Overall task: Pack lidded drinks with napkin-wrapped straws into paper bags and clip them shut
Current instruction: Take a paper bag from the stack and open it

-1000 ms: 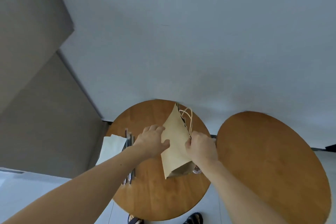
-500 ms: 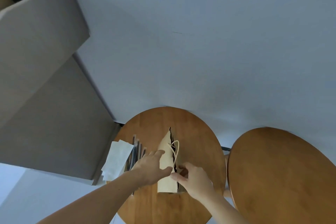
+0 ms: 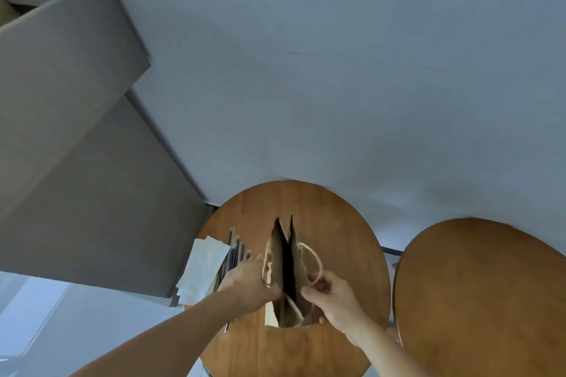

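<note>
Paper bag [image 3: 299, 269] stands beside straws [image 3: 234, 249] and napkins [image 3: 203, 266].

You are seeing soft, dim, even light with a cool bluish cast on the wall [image 3: 337, 70]. Inside the paper bag [image 3: 300, 266] it falls to black. Your wide lens bows the frame edges; fine detail looks slightly soft.
</note>
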`<state>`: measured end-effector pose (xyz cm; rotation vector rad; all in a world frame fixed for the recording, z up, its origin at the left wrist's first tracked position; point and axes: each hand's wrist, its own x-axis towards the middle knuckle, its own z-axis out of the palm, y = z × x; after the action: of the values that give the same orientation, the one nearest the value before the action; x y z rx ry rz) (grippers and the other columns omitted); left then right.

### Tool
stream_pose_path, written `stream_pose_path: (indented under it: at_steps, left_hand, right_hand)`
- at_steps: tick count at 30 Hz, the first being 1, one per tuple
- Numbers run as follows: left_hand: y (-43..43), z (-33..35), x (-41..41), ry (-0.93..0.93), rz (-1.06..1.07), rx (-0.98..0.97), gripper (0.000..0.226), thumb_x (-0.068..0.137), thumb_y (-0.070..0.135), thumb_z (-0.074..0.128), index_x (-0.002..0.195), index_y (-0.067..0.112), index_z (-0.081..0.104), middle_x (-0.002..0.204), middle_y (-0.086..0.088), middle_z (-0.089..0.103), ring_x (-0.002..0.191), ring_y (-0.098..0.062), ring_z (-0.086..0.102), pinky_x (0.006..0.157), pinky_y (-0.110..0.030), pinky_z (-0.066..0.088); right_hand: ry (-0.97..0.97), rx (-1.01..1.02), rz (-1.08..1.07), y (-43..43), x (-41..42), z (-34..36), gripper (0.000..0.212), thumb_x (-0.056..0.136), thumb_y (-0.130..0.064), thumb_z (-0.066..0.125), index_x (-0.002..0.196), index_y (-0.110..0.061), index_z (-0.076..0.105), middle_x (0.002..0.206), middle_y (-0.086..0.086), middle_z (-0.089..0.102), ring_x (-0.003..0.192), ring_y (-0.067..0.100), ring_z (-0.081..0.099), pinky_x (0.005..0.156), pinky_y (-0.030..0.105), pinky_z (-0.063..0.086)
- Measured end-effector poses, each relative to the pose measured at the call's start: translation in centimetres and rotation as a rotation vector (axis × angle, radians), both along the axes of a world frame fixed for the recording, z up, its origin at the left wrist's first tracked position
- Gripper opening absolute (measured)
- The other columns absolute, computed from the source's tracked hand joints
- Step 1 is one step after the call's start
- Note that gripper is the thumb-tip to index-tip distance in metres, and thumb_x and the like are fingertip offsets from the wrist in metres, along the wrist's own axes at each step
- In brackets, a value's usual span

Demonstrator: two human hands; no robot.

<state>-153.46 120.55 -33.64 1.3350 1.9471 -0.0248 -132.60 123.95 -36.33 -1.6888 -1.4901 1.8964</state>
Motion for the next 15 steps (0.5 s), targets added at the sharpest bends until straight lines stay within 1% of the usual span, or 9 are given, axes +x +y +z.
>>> stream_pose_path:
  at_steps: [1, 2, 3, 5, 7, 9, 10, 12, 15]
  left_hand:
    - [0.1, -0.1, -0.2, -0.007, 0.019, -0.021, 0.037, 0.070, 0.058, 0.057, 0.098, 0.033, 0.054, 0.085, 0.012, 0.064, 0.081, -0.010, 0.066, 0.075, -0.034, 0.059]
    - [0.2, -0.2, -0.2, -0.015, 0.052, -0.032, 0.029, 0.072, 0.054, 0.056, 0.089, 0.031, 0.054, 0.075, 0.009, 0.061, 0.075, -0.012, 0.067, 0.073, -0.034, 0.060]
    - [0.4, -0.3, -0.1, -0.017, 0.082, -0.038, 0.027, 0.075, 0.053, 0.055, 0.086, 0.029, 0.054, 0.072, 0.008, 0.061, 0.072, -0.013, 0.067, 0.072, -0.034, 0.061]
    - [0.7, -0.7, 0.1, 0.009, 0.073, -0.027, 0.031, 0.082, 0.057, 0.055, 0.091, 0.027, 0.057, 0.075, 0.007, 0.062, 0.071, -0.012, 0.067, 0.072, -0.033, 0.061]
    - [0.9, -1.1, 0.2, 0.074, 0.024, -0.015, 0.032, 0.089, 0.057, 0.051, 0.096, 0.026, 0.057, 0.079, 0.006, 0.064, 0.073, -0.012, 0.067, 0.072, -0.033, 0.061]
    - [1.0, -1.3, -0.5, 0.121, 0.024, 0.010, 0.027, 0.094, 0.048, 0.049, 0.102, 0.024, 0.059, 0.083, 0.006, 0.064, 0.074, -0.013, 0.067, 0.071, -0.030, 0.060]
    - [0.9, -1.3, -1.3, 0.144, 0.040, 0.026, 0.023, 0.096, 0.044, 0.049, 0.104, 0.024, 0.059, 0.083, 0.006, 0.064, 0.072, -0.011, 0.066, 0.066, -0.026, 0.057]
    - [0.7, -1.3, -3.5, 0.184, 0.094, 0.045, 0.015, 0.097, 0.036, 0.050, 0.102, 0.024, 0.058, 0.079, 0.009, 0.060, 0.066, -0.008, 0.061, 0.055, -0.018, 0.047]
    - [0.4, -1.2, -6.2, 0.217, 0.137, 0.070, 0.007, 0.095, 0.029, 0.050, 0.098, 0.023, 0.051, 0.072, 0.011, 0.051, 0.057, -0.007, 0.050, 0.046, -0.019, 0.032]
  right_hand:
    - [-0.074, 0.064, 0.021, 0.2, -0.3, -0.1, 0.025, 0.083, -0.026, 0.073, 0.105, -0.020, 0.064, 0.089, -0.006, 0.069, 0.074, 0.007, 0.066, 0.066, 0.028, 0.057]
    - [-0.162, 0.143, 0.042, 0.4, -0.6, -0.1, 0.022, 0.085, -0.026, 0.069, 0.104, -0.022, 0.061, 0.089, -0.009, 0.068, 0.078, 0.006, 0.065, 0.070, 0.024, 0.057]
    - [-0.244, 0.216, 0.059, 0.6, -1.2, 0.0, 0.021, 0.086, -0.028, 0.067, 0.104, -0.024, 0.058, 0.088, -0.012, 0.066, 0.078, 0.006, 0.064, 0.068, 0.020, 0.055]
    - [-0.372, 0.318, 0.104, 0.8, -2.6, 0.6, 0.021, 0.089, -0.039, 0.064, 0.103, -0.028, 0.054, 0.086, -0.014, 0.063, 0.074, 0.006, 0.063, 0.058, 0.016, 0.048]
    - [-0.507, 0.405, 0.180, 0.9, -3.9, 1.0, 0.022, 0.092, -0.047, 0.057, 0.102, -0.028, 0.056, 0.082, -0.013, 0.063, 0.070, 0.007, 0.062, 0.054, 0.017, 0.045]
    - [-0.652, 0.473, 0.231, 0.8, -4.2, 1.3, 0.019, 0.095, -0.045, 0.054, 0.101, -0.027, 0.058, 0.079, -0.014, 0.061, 0.066, 0.006, 0.059, 0.052, 0.017, 0.044]
    - [-0.725, 0.490, 0.236, 0.8, -3.9, 1.6, 0.017, 0.095, -0.043, 0.055, 0.101, -0.027, 0.058, 0.078, -0.015, 0.059, 0.064, 0.006, 0.057, 0.051, 0.015, 0.042]
    - [-0.840, 0.479, 0.210, 0.7, -2.4, 2.0, 0.013, 0.095, -0.041, 0.055, 0.101, -0.029, 0.056, 0.078, -0.016, 0.057, 0.062, 0.006, 0.056, 0.050, 0.013, 0.040]
    - [-0.904, 0.431, 0.153, 0.5, -0.2, 2.4, 0.009, 0.096, -0.037, 0.052, 0.093, -0.029, 0.055, 0.073, -0.016, 0.058, 0.061, 0.005, 0.059, 0.049, 0.017, 0.043]
